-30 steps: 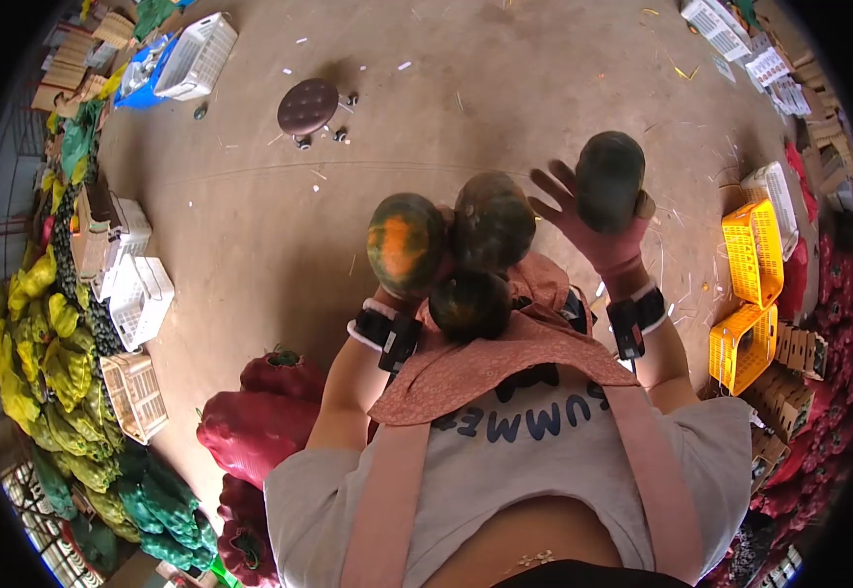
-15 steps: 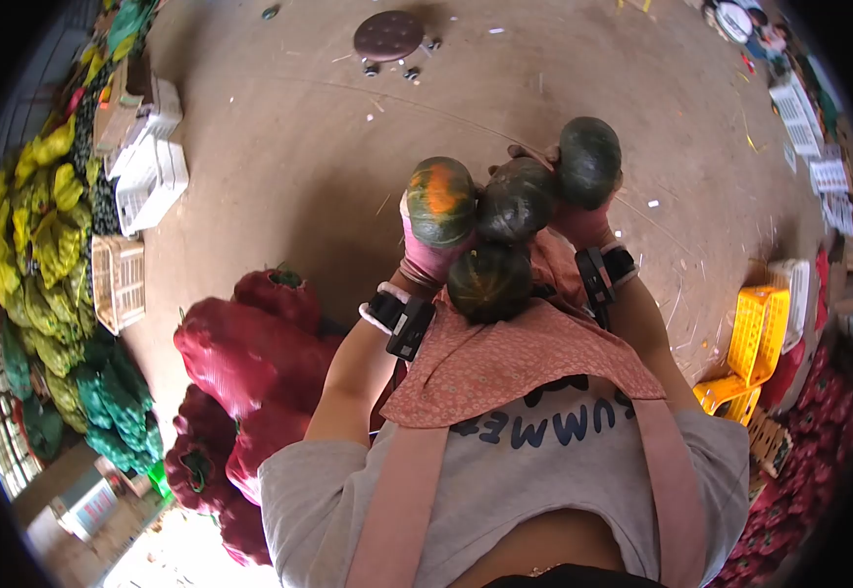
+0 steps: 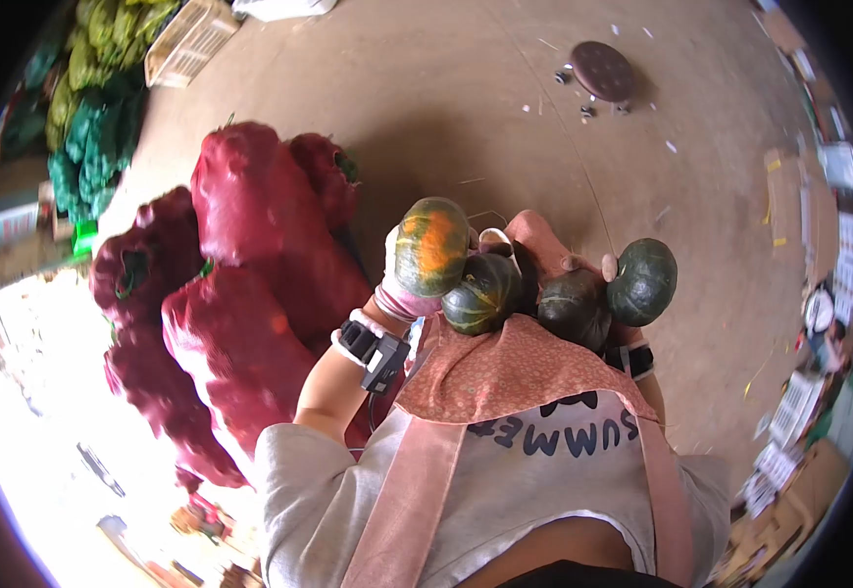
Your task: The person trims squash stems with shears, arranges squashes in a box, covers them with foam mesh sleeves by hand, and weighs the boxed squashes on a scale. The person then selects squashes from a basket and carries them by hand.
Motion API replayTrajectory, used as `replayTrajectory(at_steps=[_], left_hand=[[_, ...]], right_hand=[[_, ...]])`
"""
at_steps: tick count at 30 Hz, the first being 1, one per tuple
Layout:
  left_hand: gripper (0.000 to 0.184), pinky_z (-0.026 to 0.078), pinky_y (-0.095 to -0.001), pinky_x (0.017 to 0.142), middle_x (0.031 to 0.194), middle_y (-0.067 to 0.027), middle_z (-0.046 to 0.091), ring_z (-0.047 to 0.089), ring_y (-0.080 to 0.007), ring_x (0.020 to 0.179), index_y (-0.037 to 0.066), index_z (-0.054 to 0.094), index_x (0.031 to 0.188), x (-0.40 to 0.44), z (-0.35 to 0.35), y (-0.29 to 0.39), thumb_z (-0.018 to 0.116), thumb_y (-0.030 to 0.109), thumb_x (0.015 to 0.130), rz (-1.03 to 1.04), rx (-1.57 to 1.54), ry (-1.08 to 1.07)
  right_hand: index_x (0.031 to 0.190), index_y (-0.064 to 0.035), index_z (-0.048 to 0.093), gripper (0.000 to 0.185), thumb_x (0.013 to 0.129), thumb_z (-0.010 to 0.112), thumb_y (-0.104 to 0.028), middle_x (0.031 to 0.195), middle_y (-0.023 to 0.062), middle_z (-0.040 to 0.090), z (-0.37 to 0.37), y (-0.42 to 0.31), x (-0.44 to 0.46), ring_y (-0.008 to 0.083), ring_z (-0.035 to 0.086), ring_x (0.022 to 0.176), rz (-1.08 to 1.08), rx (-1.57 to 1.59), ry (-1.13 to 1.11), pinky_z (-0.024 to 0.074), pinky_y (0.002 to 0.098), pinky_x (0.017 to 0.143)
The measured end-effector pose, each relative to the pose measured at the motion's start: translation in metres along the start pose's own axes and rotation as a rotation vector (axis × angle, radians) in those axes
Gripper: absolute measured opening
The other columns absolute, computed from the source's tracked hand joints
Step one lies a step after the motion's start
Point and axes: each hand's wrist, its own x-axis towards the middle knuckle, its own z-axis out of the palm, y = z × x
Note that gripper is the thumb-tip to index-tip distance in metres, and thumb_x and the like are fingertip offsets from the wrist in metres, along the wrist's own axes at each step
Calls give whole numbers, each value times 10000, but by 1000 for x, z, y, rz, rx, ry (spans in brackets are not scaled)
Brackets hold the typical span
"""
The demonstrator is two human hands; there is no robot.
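Note:
My left hand (image 3: pixel 409 298), in a pink glove, is closed around a green pumpkin with an orange patch (image 3: pixel 432 245). A smaller striped green pumpkin (image 3: pixel 482 294) rests against it, between that hand and my apron. My right hand (image 3: pixel 609 267) is mostly hidden behind two dark pumpkins; its fingertips show between them. One is a round green pumpkin (image 3: pixel 642 282) on the outer side, the other a dark green pumpkin (image 3: pixel 575 306) nearer my body. The pink floral apron (image 3: pixel 515 367) is bunched up beneath the pumpkins, with one fold rising between my hands.
Full red mesh sacks (image 3: pixel 260 216) are piled close on my left. A round brown stool (image 3: pixel 603 71) on casters stands ahead on the right. Green and yellow sacks and a pale crate (image 3: pixel 191 41) lie far left. Flattened cardboard (image 3: pixel 787 201) is at the right.
My view has swung left, bringing the red sacks nearer and the stool to the right. My hands have spread apart, and the pumpkins now form two pairs.

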Motion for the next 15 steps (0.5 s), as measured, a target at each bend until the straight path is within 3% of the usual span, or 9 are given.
replayTrajectory(at_steps=[1,2,3,5,7,10,11,14,15], left_hand=[[164,461,-316,802,893,-82,602,564,-194,854,20,603,957,-3,1,9,604,149,855,-29,-218,-19],[203,446,-319,816,907,-100,583,544,-207,872,4,586,973,-5,7,18,540,188,902,-44,-434,-48],[272,458,-333,803,909,-111,592,550,-224,848,-11,599,937,-4,26,31,472,228,923,86,-283,-37],[317,468,-359,894,1066,-163,608,583,-256,984,-26,595,1068,-7,4,28,493,231,913,84,57,57],[522,447,-403,983,1230,-198,567,570,-285,1124,-24,519,1240,4,-4,9,549,361,889,-23,-836,-258],[598,453,-405,971,1213,-157,586,584,-275,1092,7,505,1253,1,50,41,582,446,855,232,-647,-53],[581,450,-401,972,1205,-144,591,587,-260,1084,26,508,1251,4,59,31,567,457,865,307,-628,155],[430,508,-342,896,1080,-130,654,645,-203,968,-27,617,1091,-2,120,39,637,331,854,379,-592,537],[382,524,-309,865,1037,-127,671,660,-185,927,-41,647,1035,2,144,40,660,291,846,362,-780,542]], right_hand=[[903,-48,537,339,930,529,-385,1217,284,491,-20,-18,7,445,521,1082,114,-64,56,494,497,880],[881,-30,532,353,925,535,-380,1229,293,481,12,-29,32,426,526,1081,148,-110,-31,496,462,885],[858,-12,528,369,920,542,-375,1241,302,472,45,-39,57,407,531,1079,178,-158,-121,497,428,891],[843,-11,534,375,923,533,-377,1244,300,471,47,-67,106,394,529,1082,369,-354,-160,491,419,897],[819,-8,546,393,934,507,-382,1227,290,481,60,-81,156,385,520,1090,576,-404,-260,474,412,911],[825,-12,549,388,930,515,-384,1223,281,485,97,-93,230,380,503,1107,870,-432,-434,452,403,931],[835,-13,551,377,928,516,-376,1209,269,491,105,-94,247,369,508,1095,958,-446,-474,453,397,921],[866,-15,555,346,924,519,-354,1169,234,511,122,-97,282,335,520,1057,1196,-527,-582,458,379,892],[876,-15,556,336,922,520,-346,1155,222,517,124,-95,290,323,524,1044,1267,-558,-615,459,373,882]])
